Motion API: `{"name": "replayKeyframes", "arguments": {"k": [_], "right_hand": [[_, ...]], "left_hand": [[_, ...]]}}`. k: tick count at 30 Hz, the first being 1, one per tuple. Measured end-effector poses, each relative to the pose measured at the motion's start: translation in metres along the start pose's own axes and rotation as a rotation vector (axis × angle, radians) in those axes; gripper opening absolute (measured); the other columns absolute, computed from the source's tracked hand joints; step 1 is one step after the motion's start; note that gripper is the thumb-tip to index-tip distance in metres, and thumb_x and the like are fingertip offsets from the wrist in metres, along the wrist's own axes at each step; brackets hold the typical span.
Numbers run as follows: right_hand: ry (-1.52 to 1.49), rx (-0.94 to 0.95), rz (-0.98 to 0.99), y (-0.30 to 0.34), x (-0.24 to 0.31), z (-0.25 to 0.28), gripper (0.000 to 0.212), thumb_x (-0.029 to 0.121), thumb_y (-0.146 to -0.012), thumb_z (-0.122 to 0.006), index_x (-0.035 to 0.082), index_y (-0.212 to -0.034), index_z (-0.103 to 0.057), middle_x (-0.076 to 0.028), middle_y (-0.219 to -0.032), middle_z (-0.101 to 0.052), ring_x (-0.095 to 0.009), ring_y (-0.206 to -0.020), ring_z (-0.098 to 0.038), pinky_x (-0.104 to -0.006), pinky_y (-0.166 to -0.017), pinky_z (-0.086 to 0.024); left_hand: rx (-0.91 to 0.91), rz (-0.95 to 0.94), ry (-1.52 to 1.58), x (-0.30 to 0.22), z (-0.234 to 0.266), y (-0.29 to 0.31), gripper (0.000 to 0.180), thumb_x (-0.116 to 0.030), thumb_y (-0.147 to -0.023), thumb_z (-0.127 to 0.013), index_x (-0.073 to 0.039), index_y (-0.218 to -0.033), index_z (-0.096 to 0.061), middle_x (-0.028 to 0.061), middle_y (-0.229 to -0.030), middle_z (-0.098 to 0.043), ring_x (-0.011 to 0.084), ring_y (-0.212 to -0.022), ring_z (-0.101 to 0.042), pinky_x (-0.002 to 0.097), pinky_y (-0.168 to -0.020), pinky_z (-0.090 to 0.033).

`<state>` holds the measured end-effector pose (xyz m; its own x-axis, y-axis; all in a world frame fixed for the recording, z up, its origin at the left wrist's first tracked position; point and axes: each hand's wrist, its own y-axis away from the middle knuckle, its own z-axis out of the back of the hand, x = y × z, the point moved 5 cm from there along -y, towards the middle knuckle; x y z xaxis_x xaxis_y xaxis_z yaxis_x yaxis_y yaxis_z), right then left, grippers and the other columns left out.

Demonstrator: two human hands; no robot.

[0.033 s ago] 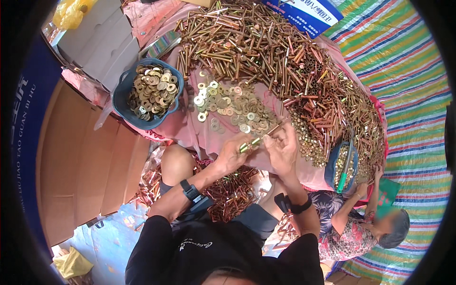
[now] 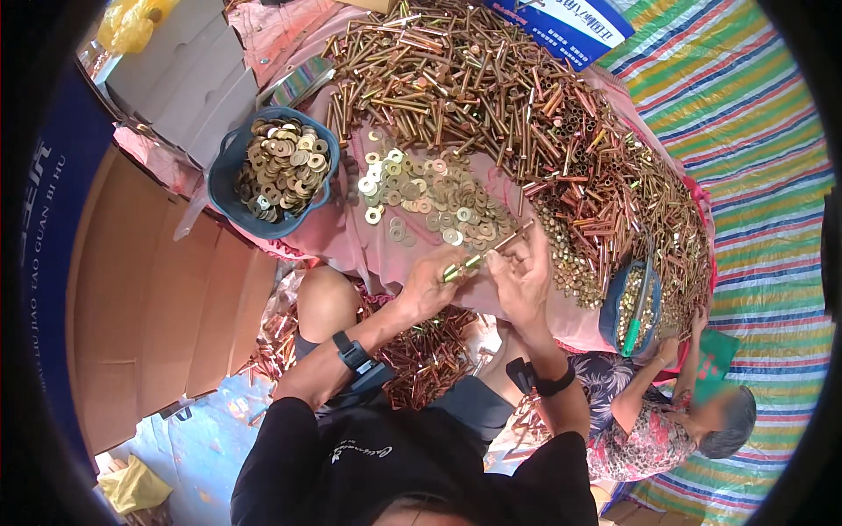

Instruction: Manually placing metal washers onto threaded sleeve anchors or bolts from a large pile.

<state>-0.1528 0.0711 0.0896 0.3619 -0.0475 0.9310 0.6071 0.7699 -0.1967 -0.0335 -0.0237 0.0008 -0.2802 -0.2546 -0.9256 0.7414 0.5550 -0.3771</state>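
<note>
Over the near edge of the pink-covered table, both my hands hold one long expansion bolt (image 2: 478, 259). Its end lying in my left hand (image 2: 425, 282) is thicker and shiny green-gold; the thinner, copper-coloured rod slants up to the right. My left fingers are curled around the thick end. With thumb and fingers, my right hand (image 2: 524, 273) grips the rod, whose tip shows above the fingers. Just beyond my hands, loose flat washers (image 2: 425, 197) lie spread on the cloth. Small nuts (image 2: 566, 263) are heaped to the right of my right hand.
A large pile of bolts (image 2: 438, 79) curves along the table's far and right sides. At left stands a blue basket (image 2: 230, 215) of washers; at right, a smaller blue basket (image 2: 612, 324). A co-worker (image 2: 636, 412) sits at lower right. Cardboard boxes (image 2: 149, 298) stand at left.
My right fingers have shifted slightly on the rod, and its upper tip shows more plainly. My left hand stays in place.
</note>
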Motion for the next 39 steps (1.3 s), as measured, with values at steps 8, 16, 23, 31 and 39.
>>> {"name": "replayKeyframes", "arguments": {"k": [8, 16, 23, 31, 39], "right_hand": [[0.23, 0.023, 0.152, 0.002, 0.019, -0.004, 0.079, 0.009, -0.092, -0.075, 0.003, -0.158, -0.031, -0.015, -0.098, -0.073, -0.022, -0.088, -0.073, -0.0343, -0.076, -0.058], [0.396, 0.28, 0.234, 0.017, 0.002, -0.012, 0.043, 0.015, -0.098, -0.067, 0.011, -0.14, -0.06, -0.015, -0.099, -0.071, -0.032, -0.086, -0.073, -0.04, -0.073, -0.057], [0.582, -0.14, 0.058, -0.02, -0.041, 0.062, 0.02, 0.02, -0.096, -0.07, 0.005, -0.109, -0.074, -0.019, -0.091, -0.07, -0.036, -0.086, -0.07, -0.0435, -0.077, -0.055], [1.055, -0.007, -0.025, -0.063, -0.093, 0.097, 0.019, 0.018, -0.089, -0.071, -0.001, -0.092, -0.071, -0.023, -0.084, -0.07, -0.045, -0.076, -0.068, -0.0519, -0.071, -0.053], [-0.096, 0.078, -0.443, -0.031, -0.069, 0.058, 0.024, 0.013, -0.098, -0.065, -0.004, -0.115, -0.065, -0.013, -0.089, -0.073, -0.019, -0.071, -0.072, -0.0293, -0.061, -0.057]], "left_hand": [[-0.018, 0.016, -0.024, -0.002, -0.002, -0.002, 0.022, -0.003, -0.094, -0.066, -0.001, -0.115, -0.071, 0.0167, -0.106, -0.072, 0.0302, -0.097, -0.07, 0.038, -0.082, -0.056], [-0.107, -0.11, -0.01, -0.021, 0.003, 0.002, 0.038, -0.009, -0.096, -0.067, 0.001, -0.132, -0.063, 0.0189, -0.115, -0.068, 0.0341, -0.1, -0.067, 0.04, -0.086, -0.054], [-0.133, -0.077, -0.022, -0.006, 0.005, 0.005, 0.027, -0.003, -0.095, -0.067, 0.002, -0.121, -0.069, 0.0162, -0.098, -0.07, 0.0305, -0.088, -0.068, 0.0358, -0.078, -0.054], [-0.147, 0.072, -0.009, 0.002, 0.0, 0.008, 0.022, -0.002, -0.095, -0.07, -0.003, -0.117, -0.074, 0.0114, -0.101, -0.073, 0.0227, -0.091, -0.067, 0.0338, -0.082, -0.054], [-0.153, -0.011, -0.05, -0.01, 0.006, 0.004, 0.027, -0.005, -0.095, -0.068, 0.0, -0.121, -0.07, 0.0141, -0.092, -0.069, 0.0267, -0.08, -0.066, 0.0356, -0.073, -0.052]]}}
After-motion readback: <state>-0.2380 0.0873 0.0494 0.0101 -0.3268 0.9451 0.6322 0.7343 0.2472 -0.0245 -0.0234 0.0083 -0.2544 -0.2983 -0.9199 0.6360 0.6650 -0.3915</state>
